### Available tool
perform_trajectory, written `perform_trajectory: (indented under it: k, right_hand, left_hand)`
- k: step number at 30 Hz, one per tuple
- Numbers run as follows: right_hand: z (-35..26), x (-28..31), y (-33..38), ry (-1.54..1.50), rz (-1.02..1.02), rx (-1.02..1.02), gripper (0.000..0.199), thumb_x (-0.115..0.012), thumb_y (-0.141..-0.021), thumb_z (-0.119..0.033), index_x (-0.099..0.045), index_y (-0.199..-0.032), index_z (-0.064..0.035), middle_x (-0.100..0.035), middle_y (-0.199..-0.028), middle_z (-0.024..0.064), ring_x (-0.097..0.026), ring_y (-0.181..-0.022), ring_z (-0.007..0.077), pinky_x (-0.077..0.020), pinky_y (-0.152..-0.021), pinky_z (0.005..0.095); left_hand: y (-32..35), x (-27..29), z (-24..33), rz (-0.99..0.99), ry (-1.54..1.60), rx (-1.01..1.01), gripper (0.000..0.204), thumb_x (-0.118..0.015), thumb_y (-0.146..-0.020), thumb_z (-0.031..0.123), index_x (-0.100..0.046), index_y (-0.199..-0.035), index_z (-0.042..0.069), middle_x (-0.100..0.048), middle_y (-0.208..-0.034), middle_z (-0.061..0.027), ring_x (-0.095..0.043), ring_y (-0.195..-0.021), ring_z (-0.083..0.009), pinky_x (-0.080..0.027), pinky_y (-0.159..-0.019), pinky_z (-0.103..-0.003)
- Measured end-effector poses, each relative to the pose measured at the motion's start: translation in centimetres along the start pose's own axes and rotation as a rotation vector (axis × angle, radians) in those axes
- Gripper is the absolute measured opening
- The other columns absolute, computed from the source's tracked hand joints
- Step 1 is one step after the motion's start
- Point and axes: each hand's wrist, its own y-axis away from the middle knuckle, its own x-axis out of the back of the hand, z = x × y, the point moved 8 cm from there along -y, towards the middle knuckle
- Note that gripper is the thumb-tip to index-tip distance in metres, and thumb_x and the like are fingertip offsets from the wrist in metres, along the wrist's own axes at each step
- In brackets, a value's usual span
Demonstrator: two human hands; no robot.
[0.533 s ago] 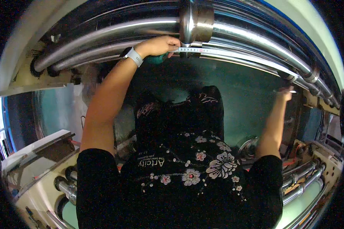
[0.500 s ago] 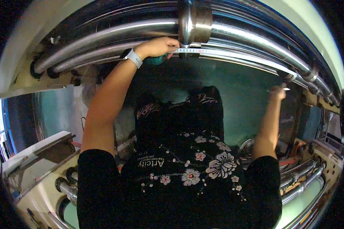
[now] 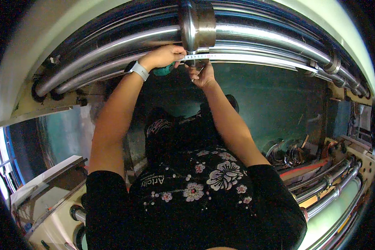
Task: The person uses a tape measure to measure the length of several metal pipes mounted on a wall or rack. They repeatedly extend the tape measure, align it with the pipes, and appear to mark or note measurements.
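Note:
My left hand (image 3: 164,56) is closed around a green tape measure (image 3: 164,70) at the left of the large metal collar (image 3: 198,27). The white tape blade (image 3: 246,58) is drawn out to the right along the shiny rods, its far end near a smaller ring on the right. Just under the blade, below the collar, my right hand (image 3: 204,77) has its fingers curled in beside a small metal fitting. A tiny pale bit shows at its fingertips, too small to name. A pale-banded watch (image 3: 140,71) sits on my left wrist.
Thick polished rollers (image 3: 271,36) run across the top of the machine, with a smaller ring (image 3: 333,62) at right. Behind me to the right are more rollers (image 3: 331,196) and a red bar (image 3: 304,167). A pale panel edge (image 3: 46,175) stands at lower left.
My right hand has moved from the far right, near the blade's end, to the left beneath the collar, close to my left hand. The left hand keeps hold of the tape measure.

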Motion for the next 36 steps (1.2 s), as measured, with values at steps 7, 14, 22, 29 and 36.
perform_trajectory:
  k: [7, 14, 22, 29, 36]
  right_hand:
    - [-0.3, -0.7, -0.7, 0.015, 0.032, 0.064, 0.051, -0.027, -0.079, -0.051, -0.047, -0.086, -0.0042, -0.049, -0.063, 0.0138, -0.029, -0.035, 0.0113, -0.0187, -0.030, 0.0213]
    - [-0.4, -0.9, -0.5, 0.033, 0.047, 0.100, 0.057, -0.023, -0.080, -0.054, -0.047, -0.084, -0.0026, -0.050, -0.062, 0.0156, -0.027, -0.034, 0.0115, -0.0176, -0.030, 0.0214]
    - [-0.5, -0.6, -0.5, 0.068, 0.086, 0.107, 0.054, -0.023, -0.081, -0.052, -0.047, -0.086, -0.0040, -0.051, -0.063, 0.0152, -0.026, -0.034, 0.0109, -0.0168, -0.029, 0.0210]
    - [-0.3, -0.9, -0.3, 0.033, 0.094, 0.080, 0.050, -0.022, -0.081, -0.047, -0.047, -0.087, -0.0044, -0.050, -0.063, 0.0145, -0.027, -0.034, 0.0113, -0.0183, -0.029, 0.0214]
    - [-0.1, -1.2, -0.1, 0.059, 0.035, 0.078, 0.053, -0.021, -0.082, -0.045, -0.047, -0.091, 0.0003, -0.049, -0.066, 0.0158, -0.027, -0.036, 0.0099, -0.0196, -0.030, 0.0205]
  left_hand:
    - [0.0, 0.0, -0.4, -0.009, -0.038, -0.007, 0.024, -0.044, -0.085, 0.020, -0.056, -0.091, 0.001, -0.055, -0.065, -0.0014, -0.050, -0.062, -0.0111, -0.040, -0.062, -0.025]
    - [-0.3, 0.0, -0.6, -0.011, -0.015, -0.024, 0.023, -0.042, -0.086, 0.019, -0.057, -0.093, 0.003, -0.054, -0.063, -0.0009, -0.049, -0.062, -0.0103, -0.040, -0.060, -0.024]
    - [-0.5, 0.0, -0.8, -0.032, 0.012, -0.048, 0.025, -0.042, -0.086, 0.020, -0.057, -0.092, 0.002, -0.055, -0.063, -0.0014, -0.050, -0.061, -0.0105, -0.040, -0.062, -0.024]
    - [-0.3, 0.2, -0.3, -0.029, -0.027, -0.025, 0.026, -0.043, -0.086, 0.024, -0.057, -0.086, 0.002, -0.054, -0.061, -0.0014, -0.049, -0.060, -0.0108, -0.040, -0.061, -0.025]
    - [0.2, 0.3, 0.0, 0.018, 0.045, 0.006, 0.032, -0.042, -0.086, 0.029, -0.058, -0.075, 0.003, -0.054, -0.059, -0.0036, -0.049, -0.057, -0.0133, -0.040, -0.057, -0.028]
